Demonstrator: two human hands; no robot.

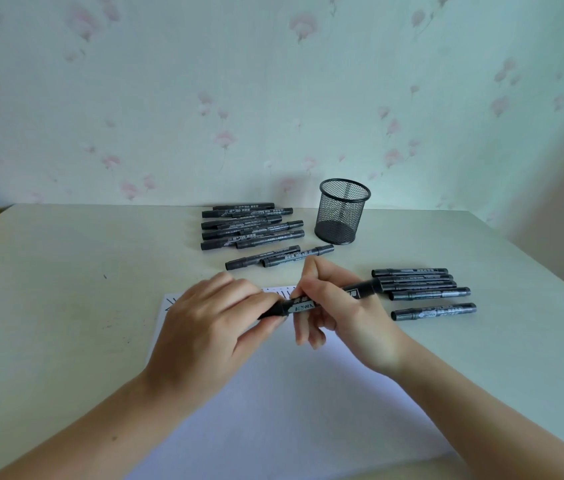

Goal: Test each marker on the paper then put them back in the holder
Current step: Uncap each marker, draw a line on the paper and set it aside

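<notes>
Both hands hold one black marker level above the paper: the left hand pinches its left end, probably the cap, and the right hand grips the barrel. Short ink strokes mark the paper's far edge. The mesh holder stands behind, with one marker group left of it and another lying right of the hands.

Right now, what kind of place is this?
Probably a home desk in a room: pale wooden table against floral wallpaper, with a mesh pen holder, black markers and paper. Both hands have a grip on one marker.
</notes>
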